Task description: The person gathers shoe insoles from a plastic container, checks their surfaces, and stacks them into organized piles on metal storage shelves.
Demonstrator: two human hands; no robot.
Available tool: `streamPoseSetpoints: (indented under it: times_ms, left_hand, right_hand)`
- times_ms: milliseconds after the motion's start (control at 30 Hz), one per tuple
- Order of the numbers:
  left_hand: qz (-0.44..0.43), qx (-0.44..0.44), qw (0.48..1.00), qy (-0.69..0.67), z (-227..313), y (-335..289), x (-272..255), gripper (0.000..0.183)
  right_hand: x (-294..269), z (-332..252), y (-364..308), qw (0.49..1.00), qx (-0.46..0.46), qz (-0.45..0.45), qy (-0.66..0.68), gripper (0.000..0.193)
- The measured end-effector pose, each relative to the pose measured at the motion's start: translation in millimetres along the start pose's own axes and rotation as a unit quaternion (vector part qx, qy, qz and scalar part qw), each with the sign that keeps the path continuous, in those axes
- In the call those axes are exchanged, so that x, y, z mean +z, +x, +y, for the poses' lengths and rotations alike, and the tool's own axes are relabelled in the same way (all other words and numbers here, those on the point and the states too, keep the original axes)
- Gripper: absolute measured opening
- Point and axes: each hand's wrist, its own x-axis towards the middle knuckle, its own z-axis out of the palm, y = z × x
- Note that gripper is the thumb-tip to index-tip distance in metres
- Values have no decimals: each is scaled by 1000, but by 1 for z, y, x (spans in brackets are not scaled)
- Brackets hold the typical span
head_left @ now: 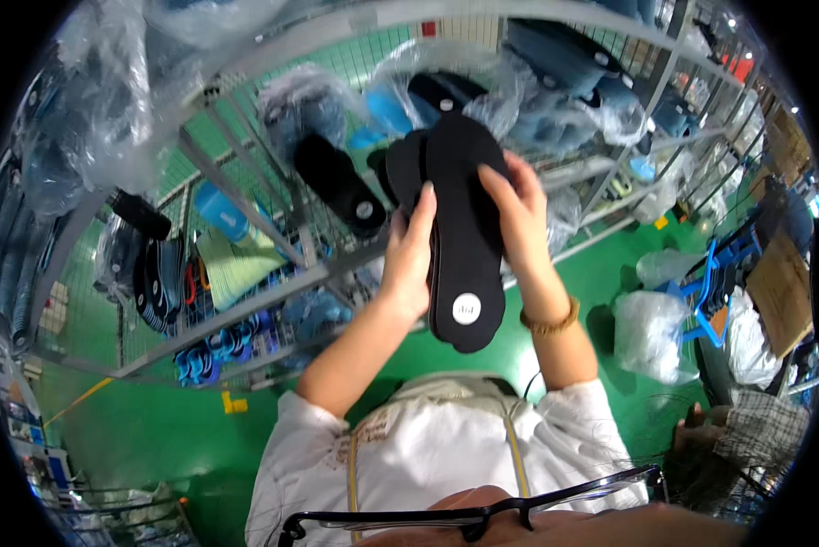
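A stack of black insoles [465,232] is held up in front of me between both hands, a round white label near the heel of the top one. My left hand [407,260] is closed on the stack's left edge, thumb pointing up along its side. On the right edge, my right hand [519,214] grips with its thumb over the top face and its fingers curled behind, partly hidden. Just left of the stack, another black insole [338,185] with a white label lies on the wire rack. More black insoles [446,91] rest in clear plastic beyond.
The metal wire rack [273,290] curves across in front, loaded with bagged insoles [573,77] and a light green piece [236,267]. Blue-framed seating [715,292], a plastic bag [653,333] and cardboard [780,292] stand at right on the green floor. A person's sleeve [763,428] shows lower right.
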Motion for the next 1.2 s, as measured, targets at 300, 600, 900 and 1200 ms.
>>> streamPoseSetpoints:
  times_ms: [300, 600, 900, 1200]
  left_hand:
    - [77, 225, 971, 7, -43, -18, -22, 47]
    - [3, 150, 978, -144, -46, -35, -62, 41]
    - [69, 307, 944, -96, -41, -54, -82, 50]
    - [-107, 311, 923, -199, -23, -58, -93, 65]
  right_hand:
    - [-22, 11, -59, 993, 21, -109, 28, 40]
    - [-63, -227, 124, 967, -248, -56, 23, 30]
    - [42, -226, 368, 963, -86, -41, -252, 27]
    - [19, -211, 319, 974, -136, 65, -169, 46]
